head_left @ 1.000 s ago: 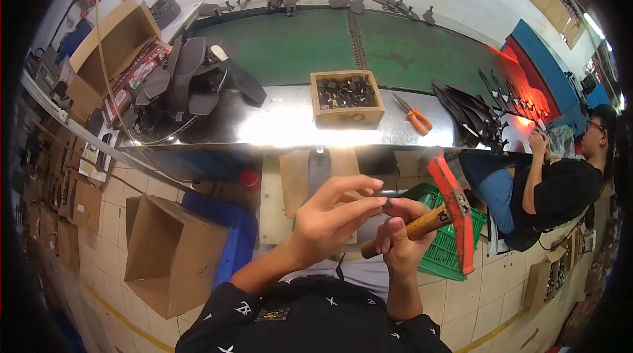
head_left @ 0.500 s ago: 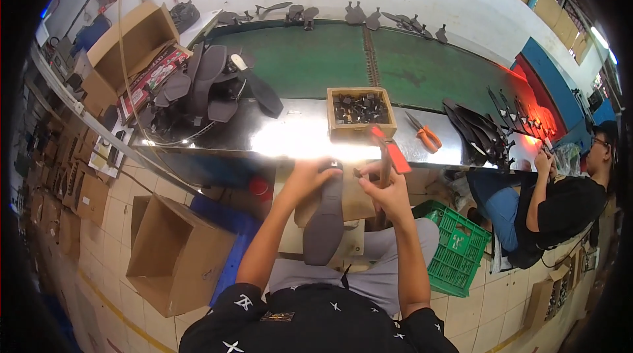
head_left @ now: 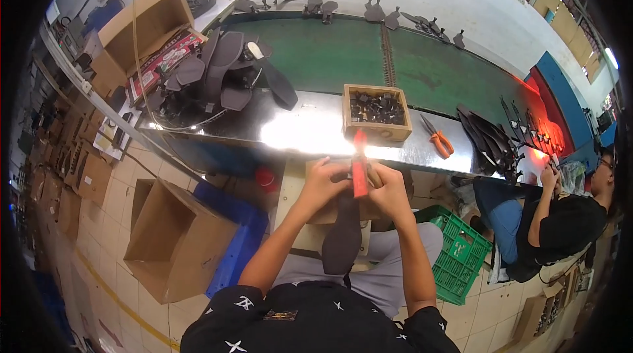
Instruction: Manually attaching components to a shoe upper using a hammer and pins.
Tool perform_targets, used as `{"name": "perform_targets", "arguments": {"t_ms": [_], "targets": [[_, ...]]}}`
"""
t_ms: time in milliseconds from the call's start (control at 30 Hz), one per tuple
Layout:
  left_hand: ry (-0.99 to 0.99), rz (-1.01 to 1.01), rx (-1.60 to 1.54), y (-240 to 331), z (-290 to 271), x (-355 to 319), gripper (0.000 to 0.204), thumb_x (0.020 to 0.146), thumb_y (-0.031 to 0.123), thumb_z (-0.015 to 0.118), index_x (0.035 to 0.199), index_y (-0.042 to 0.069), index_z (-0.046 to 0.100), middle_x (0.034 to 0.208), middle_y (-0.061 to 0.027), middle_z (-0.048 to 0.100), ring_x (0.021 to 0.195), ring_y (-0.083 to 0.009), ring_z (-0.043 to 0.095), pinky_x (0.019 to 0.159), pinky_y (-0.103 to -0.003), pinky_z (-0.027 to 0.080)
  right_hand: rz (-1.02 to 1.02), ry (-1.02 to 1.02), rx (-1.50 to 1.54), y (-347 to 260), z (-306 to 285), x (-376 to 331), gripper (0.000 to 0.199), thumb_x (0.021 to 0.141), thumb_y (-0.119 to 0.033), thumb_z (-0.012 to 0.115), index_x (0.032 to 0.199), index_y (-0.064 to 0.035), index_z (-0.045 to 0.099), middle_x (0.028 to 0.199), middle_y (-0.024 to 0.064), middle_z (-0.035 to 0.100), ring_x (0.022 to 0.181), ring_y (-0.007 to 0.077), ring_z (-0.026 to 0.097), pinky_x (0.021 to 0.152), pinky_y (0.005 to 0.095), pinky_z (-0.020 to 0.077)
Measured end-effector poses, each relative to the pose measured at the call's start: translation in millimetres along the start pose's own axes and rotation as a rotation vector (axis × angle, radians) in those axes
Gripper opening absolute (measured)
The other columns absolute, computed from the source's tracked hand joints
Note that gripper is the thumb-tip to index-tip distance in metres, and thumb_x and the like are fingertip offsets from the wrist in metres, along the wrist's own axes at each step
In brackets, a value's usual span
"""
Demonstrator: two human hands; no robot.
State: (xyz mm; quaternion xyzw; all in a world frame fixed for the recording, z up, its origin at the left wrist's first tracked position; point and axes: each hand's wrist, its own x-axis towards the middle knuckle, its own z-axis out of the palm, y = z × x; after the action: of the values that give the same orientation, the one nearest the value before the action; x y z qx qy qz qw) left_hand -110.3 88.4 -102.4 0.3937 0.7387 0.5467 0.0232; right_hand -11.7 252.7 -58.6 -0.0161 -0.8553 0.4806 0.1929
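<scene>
A dark brown shoe sole (head_left: 342,241) lies lengthwise in front of my lap, its broad end toward me. My left hand (head_left: 323,185) grips its far, narrow end, with the thumb on top. My right hand (head_left: 390,194) is closed on a hammer (head_left: 360,175) with a red head and a wooden handle. The hammer head is over the sole's far end, close to my left fingers, and hides that end. Whether my right fingertips also hold a small part cannot be made out. Just beyond stands a wooden box (head_left: 377,132) of small dark pieces.
Orange-handled pliers (head_left: 440,144) lie right of the box on the metal bench edge (head_left: 310,130). Dark soles (head_left: 227,63) are piled at the left, more (head_left: 481,135) at the right. A green crate (head_left: 456,254), an open carton (head_left: 178,241) and a seated co-worker (head_left: 564,214) are nearby.
My right hand has brought the hammer left, over the sole's far end. My hands are now closer together. The bench has shifted slightly right in view.
</scene>
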Motion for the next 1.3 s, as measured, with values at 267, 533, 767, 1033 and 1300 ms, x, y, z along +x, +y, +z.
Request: {"name": "perform_targets", "arguments": {"t_ms": [267, 533, 767, 1033, 1300], "targets": [[-0.076, -0.122, -0.09, 9, -12, 4, 0.024, 0.074, 0.01, 0.08, 0.095, 0.002, 0.071, 0.083, -0.0138, 0.071, 0.078, -0.0198, 0.068, 0.081, -0.034, 0.053, -0.155, -0.036, -0.243, -19, -8, -2, 0.022, 0.077, -0.005, 0.071, 0.097, -0.0001, 0.066, 0.086, 0.0166, 0.063, 0.081, 0.0373, 0.062, 0.073, 0.0385, 0.051], [-0.173, -0.216, -0.348, 2, -13, 8, 0.026, 0.079, 0.013, 0.078, 0.103, 0.002, 0.075, 0.088, -0.0058, 0.075, 0.08, -0.0087, 0.065, 0.072, -0.027, 0.053, 0.134, 0.235, 0.129, -51, -5, -51, 0.026, 0.097, -0.011, 0.058, 0.121, -0.0001, 0.057, 0.075, 0.0026, 0.058, 0.055, 0.0064, 0.05, 0.049, 0.024, 0.0421], [-0.142, -0.133, -0.281, 10, -13, 12, 0.024, 0.077, 0.011, 0.079, 0.098, 0.001, 0.075, 0.089, -0.0082, 0.075, 0.082, -0.0106, 0.066, 0.076, -0.027, 0.052, 0.132, 0.114, -0.039, -84, -8, -63, 0.03, 0.098, -0.011, 0.055, 0.123, 0.0049, 0.053, 0.086, 0.0247, 0.061, 0.072, 0.0374, 0.061, 0.066, 0.0392, 0.0486], [-0.157, 0.002, 0.144, -10, -13, -7, 0.083, 0.075, 0.041, 0.079, 0.141, 0.005, 0.044, 0.123, -0.0098, 0.067, 0.122, -0.0293, 0.055, 0.111, -0.045, 0.031, -0.022, 0.203, -0.042, -138, -34, -74, 0.027, 0.1, -0.013, 0.05, 0.121, 0.004, 0.054, 0.071, 0.0065, 0.057, 0.059, 0.0108, 0.053, 0.053, 0.0252, 0.0398], [-0.245, -0.087, 0.317, -3, -17, -8, 0.116, 0.074, 0.048, 0.078, 0.155, 0.001, 0.008, 0.13, 0.0004, 0.064, 0.139, -0.0237, 0.041, 0.119, -0.057, 0.001, 0.123, -0.061, -0.251, -95, -28, -48, 0.037, 0.096, -0.003, 0.049, 0.132, 0.0053, 0.047, 0.08, 0.0182, 0.066, 0.074, 0.038, 0.066, 0.067, 0.0437, 0.0517]]}}
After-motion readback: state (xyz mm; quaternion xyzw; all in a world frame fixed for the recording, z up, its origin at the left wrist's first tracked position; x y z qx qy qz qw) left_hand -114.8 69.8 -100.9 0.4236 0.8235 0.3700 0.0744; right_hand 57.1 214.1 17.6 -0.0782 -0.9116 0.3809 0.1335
